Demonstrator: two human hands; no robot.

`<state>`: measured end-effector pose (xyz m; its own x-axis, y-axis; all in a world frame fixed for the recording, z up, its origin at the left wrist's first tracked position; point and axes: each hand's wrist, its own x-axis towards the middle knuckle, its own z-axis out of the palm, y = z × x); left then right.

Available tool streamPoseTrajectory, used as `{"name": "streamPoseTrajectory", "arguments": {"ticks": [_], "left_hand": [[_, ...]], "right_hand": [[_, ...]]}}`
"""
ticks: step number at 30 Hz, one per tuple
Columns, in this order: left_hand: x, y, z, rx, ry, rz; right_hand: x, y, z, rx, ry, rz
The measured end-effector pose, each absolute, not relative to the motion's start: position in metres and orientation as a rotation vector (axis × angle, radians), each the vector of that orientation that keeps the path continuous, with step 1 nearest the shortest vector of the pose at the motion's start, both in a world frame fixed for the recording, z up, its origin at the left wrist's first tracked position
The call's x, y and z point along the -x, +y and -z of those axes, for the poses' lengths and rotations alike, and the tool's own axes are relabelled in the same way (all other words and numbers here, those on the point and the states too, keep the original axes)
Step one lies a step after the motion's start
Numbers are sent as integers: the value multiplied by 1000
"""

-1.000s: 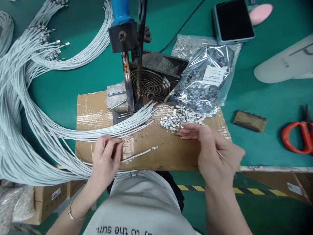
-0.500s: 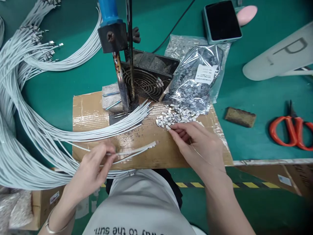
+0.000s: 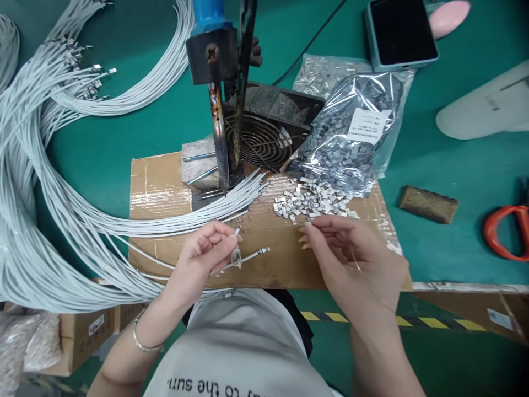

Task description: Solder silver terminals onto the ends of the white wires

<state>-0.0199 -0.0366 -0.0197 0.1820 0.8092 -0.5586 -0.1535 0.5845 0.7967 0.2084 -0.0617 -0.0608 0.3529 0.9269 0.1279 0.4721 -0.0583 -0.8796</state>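
Note:
My left hand [image 3: 202, 253] is closed in a pinch on a white cable, whose tip [image 3: 237, 230] sticks out past thumb and forefinger. Just below it, another white cable with a small metal terminal [image 3: 264, 251] lies over the cardboard. My right hand [image 3: 351, 256] is closed, thumb against forefinger, just below a loose pile of small metal terminals [image 3: 312, 199]; whatever is between its fingertips is too small to make out. A thin strand [image 3: 356, 262] runs across that hand. A bundle of white cables [image 3: 206, 215] lies on the cardboard above my left hand.
A blue-handled soldering iron [image 3: 217, 127] points down over the cardboard [image 3: 157, 176]. Behind it sits a black fan [image 3: 258, 138]. Bags of terminals [image 3: 347, 143], a brown block [image 3: 428, 204], red-handled scissors [image 3: 502, 231] and a dark-screened device [image 3: 403, 33] lie on the green table.
My left hand has moved right and up, turning the pinched cable tip upward. My right hand has drawn slightly away from the terminal pile. The whole view has shifted a little.

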Motion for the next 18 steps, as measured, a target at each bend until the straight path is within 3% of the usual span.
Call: {"name": "streamPoseTrajectory", "arguments": {"ticks": [8, 18], "left_hand": [[22, -36, 10, -626, 1193, -779], [21, -37, 11, -616, 1189, -769]], "right_hand": [[-166, -48, 35, 1295, -1063, -1085], [-151, -45, 28, 1245, -1133, -1203]]}}
